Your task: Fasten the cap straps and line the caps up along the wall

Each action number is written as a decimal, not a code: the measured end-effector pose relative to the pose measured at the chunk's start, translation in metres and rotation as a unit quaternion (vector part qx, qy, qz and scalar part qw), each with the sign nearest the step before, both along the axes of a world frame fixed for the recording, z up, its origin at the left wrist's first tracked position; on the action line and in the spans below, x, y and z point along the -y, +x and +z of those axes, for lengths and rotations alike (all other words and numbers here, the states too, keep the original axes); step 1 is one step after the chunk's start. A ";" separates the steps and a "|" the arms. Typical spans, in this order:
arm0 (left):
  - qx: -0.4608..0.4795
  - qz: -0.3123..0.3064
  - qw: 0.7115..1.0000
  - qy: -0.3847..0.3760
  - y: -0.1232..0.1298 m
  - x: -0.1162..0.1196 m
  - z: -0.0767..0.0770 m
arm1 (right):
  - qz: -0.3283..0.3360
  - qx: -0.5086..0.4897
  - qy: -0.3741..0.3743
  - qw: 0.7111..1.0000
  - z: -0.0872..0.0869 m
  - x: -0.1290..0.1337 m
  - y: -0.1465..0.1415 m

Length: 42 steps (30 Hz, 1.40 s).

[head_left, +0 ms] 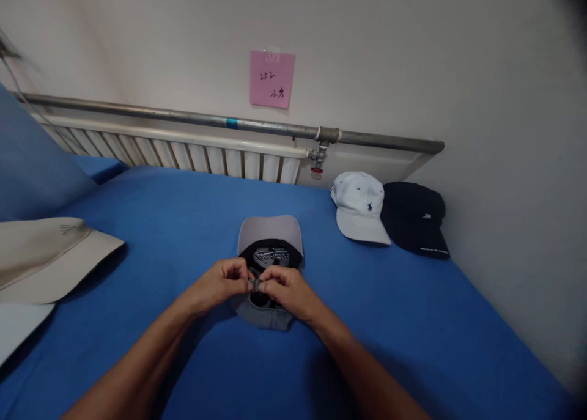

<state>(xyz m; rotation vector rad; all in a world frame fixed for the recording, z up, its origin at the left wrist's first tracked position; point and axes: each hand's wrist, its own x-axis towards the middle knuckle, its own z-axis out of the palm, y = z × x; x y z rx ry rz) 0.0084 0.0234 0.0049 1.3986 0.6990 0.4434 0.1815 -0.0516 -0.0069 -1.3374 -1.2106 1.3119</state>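
A grey cap lies upside down on the blue cloth, its brim pointing away from me and its dark inside showing. Over its back part, my left hand and my right hand meet, thumbs and fingertips pinched together. Between them is a small greyish piece, which looks like part of the cap's back strap. Both hands are closed on it. The fingers hide most of that piece and some of the cap behind it.
A white cap and a black cap lie at the back right. Beige and white brims are at the left. Behind the blue cloth are a radiator, a pipe and a pink note.
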 end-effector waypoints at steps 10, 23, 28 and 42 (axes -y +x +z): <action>-0.029 0.009 0.997 0.068 0.002 0.003 -0.001 | -0.025 0.026 0.004 0.999 0.001 -0.001 -0.006; -0.058 -0.077 0.994 0.051 -0.001 0.002 0.004 | -0.004 -0.041 -0.013 0.999 0.003 0.001 0.003; -0.051 -0.064 0.996 0.037 0.002 0.004 0.006 | -0.005 -0.048 -0.007 0.999 0.002 0.000 0.003; 0.072 -0.041 0.996 -0.036 -0.018 -0.006 0.000 | -0.163 0.379 0.326 0.851 -0.023 0.002 0.063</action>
